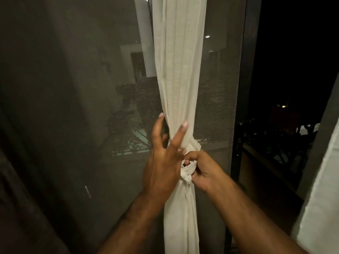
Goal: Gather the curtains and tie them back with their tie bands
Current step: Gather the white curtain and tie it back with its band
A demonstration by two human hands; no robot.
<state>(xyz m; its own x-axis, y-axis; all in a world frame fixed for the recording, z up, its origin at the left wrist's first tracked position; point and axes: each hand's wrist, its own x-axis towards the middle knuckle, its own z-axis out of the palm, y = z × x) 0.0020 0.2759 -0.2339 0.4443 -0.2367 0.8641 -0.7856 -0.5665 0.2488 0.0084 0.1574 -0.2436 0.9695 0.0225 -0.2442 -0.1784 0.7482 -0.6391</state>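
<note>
Your left hand spreads straight fingers against the gathered white curtain to steady it (bundle bunched between both hands) while your right hand pinches the tie band knot, cinching.

- We see the left forearm, at the lower middle of the frame, bare with faint dark hair.
- The right forearm, at the lower right, is bare to the frame's edge.
- On the left hand we make out short fingernails with pale tips.
- The right hand shows us creased knuckles.
</note>
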